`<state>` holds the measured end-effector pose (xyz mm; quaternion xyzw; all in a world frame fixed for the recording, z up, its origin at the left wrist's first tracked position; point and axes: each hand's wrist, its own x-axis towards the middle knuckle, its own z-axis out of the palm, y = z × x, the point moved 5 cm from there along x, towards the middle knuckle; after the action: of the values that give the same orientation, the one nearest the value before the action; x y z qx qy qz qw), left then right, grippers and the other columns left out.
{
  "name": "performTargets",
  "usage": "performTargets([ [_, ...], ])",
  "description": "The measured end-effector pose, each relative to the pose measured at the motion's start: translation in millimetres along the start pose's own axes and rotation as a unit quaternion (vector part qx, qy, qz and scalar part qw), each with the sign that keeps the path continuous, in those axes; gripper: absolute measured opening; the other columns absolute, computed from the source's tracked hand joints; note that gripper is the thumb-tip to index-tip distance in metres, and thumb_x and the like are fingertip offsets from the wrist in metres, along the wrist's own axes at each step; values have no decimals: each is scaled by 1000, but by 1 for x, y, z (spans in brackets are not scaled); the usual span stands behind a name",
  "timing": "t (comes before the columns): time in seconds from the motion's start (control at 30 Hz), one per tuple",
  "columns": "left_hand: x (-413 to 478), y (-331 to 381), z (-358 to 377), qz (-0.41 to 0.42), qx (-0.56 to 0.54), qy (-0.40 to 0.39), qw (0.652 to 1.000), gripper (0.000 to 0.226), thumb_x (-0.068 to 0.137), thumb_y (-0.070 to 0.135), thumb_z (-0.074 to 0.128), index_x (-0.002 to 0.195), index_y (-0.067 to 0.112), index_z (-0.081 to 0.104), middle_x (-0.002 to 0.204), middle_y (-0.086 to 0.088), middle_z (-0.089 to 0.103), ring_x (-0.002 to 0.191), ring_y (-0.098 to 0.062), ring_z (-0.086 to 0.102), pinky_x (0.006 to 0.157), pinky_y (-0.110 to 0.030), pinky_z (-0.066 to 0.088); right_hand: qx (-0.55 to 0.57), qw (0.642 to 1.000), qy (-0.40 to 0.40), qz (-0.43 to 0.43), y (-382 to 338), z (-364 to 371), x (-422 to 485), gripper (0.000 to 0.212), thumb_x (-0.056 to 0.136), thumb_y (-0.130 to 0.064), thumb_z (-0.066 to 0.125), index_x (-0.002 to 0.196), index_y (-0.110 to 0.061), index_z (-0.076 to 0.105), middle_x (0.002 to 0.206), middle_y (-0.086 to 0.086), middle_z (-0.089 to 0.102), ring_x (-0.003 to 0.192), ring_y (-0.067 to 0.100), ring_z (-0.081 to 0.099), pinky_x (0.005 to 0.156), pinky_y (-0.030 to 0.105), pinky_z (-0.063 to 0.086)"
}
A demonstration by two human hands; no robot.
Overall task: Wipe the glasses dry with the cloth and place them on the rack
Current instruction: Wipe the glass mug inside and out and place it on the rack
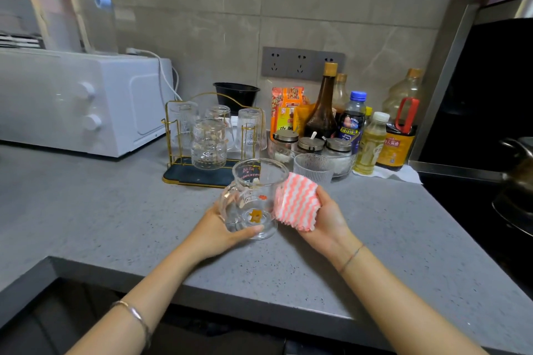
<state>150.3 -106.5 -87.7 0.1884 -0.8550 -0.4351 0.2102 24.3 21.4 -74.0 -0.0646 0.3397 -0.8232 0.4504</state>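
Observation:
My left hand (pixel 222 229) grips a clear glass mug (pixel 253 199) with printed letters and an orange sticker, tilted with its mouth pointing away, just above the grey counter. My right hand (pixel 323 219) holds a folded pink-and-white striped cloth (pixel 295 203) pressed against the mug's right side. Behind stands a gold wire rack (pixel 184 173) on a dark tray, with several glasses hung upside down on it. A ribbed glass (pixel 313 167) stands upright on the counter to the rack's right.
A white microwave (pixel 86 101) sits at the back left. Bottles (pixel 323 106), seasoning jars (pixel 311 145) and snack packets crowd the back right. A black bowl (pixel 236 94) stands behind the rack. A stove with a pot (pixel 519 176) lies at the far right.

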Motion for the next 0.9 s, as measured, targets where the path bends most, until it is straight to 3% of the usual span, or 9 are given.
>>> performTargets([
  [0.17, 7, 4, 1, 8, -68, -2, 998, 66, 63, 36, 86, 122, 30, 56, 109, 23, 66, 101, 17, 58, 93, -6, 44, 13, 999, -32, 9, 9, 9, -1, 51, 95, -33, 39, 130, 2, 52, 120, 17, 65, 96, 24, 70, 82, 36, 56],
  [0.33, 2, 27, 8, 23, -200, 27, 979, 91, 58, 42, 85, 136, 35, 40, 118, 14, 67, 107, 1, 64, 95, -16, 49, -1, 999, -47, 0, -3, 4, -13, 51, 93, -34, 43, 127, 1, 56, 127, 18, 61, 119, 27, 58, 105, 42, 42],
  [0.43, -8, 53, 11, 15, -318, 50, 947, 86, 57, 50, 85, 132, 31, 46, 120, 0, 68, 103, -7, 68, 94, -27, 53, 4, 996, -86, -9, -20, 12, -35, 57, 76, -27, 73, 122, 3, 61, 124, 19, 63, 115, 28, 60, 94, 48, 47],
  [0.5, -17, 68, 19, -14, -428, 13, 903, 100, 45, 56, 90, 131, 26, 50, 119, -5, 70, 101, -15, 70, 90, -34, 54, -3, 994, -93, -52, -35, 16, -48, 83, 47, -21, 93, 120, 4, 62, 126, 18, 62, 120, 28, 58, 105, 44, 42],
  [0.57, -24, 78, 26, -33, -487, -17, 873, 112, 34, 56, 91, 132, 19, 51, 115, -10, 71, 96, -19, 71, 83, -34, 57, -26, 990, -57, -130, -49, 20, -62, 77, 65, -30, 85, 130, -1, 56, 131, 12, 60, 126, 22, 54, 111, 37, 37],
  [0.63, -30, 90, 32, -43, -493, -29, 868, 107, 41, 53, 89, 134, 15, 50, 113, -11, 72, 94, -19, 71, 83, -34, 58, -97, 965, -39, -240, -65, 29, -79, 53, 91, -41, 51, 136, -11, 51, 130, 1, 61, 125, 12, 53, 106, 28, 42],
  [0.77, -36, 112, 42, -28, -447, 3, 894, 72, 76, 60, 69, 131, 17, 54, 109, -10, 74, 88, -21, 73, 75, -34, 58, -426, 769, -67, -472, -72, 81, -114, 44, 99, -46, 36, 135, -25, 51, 142, -17, 47, 138, 2, 34, 115, 28, 28],
  [0.83, -38, 120, 43, -4, -392, 31, 920, 86, 65, 79, 44, 135, 28, 51, 114, 5, 72, 95, -8, 71, 87, -31, 53, -566, 628, -98, -524, -60, 90, -117, 45, 99, -43, 32, 141, -30, 43, 154, -20, 25, 146, 1, 10, 121, 37, 13],
  [0.9, -38, 122, 39, 5, -371, 42, 928, 109, 49, 100, 34, 140, 41, 43, 132, 18, 59, 117, 3, 56, 108, -35, 40, -633, 542, -116, -540, -53, 86, -118, 45, 100, -39, 30, 145, -33, 34, 158, -20, 13, 148, 7, -3, 120, 46, 4],
])
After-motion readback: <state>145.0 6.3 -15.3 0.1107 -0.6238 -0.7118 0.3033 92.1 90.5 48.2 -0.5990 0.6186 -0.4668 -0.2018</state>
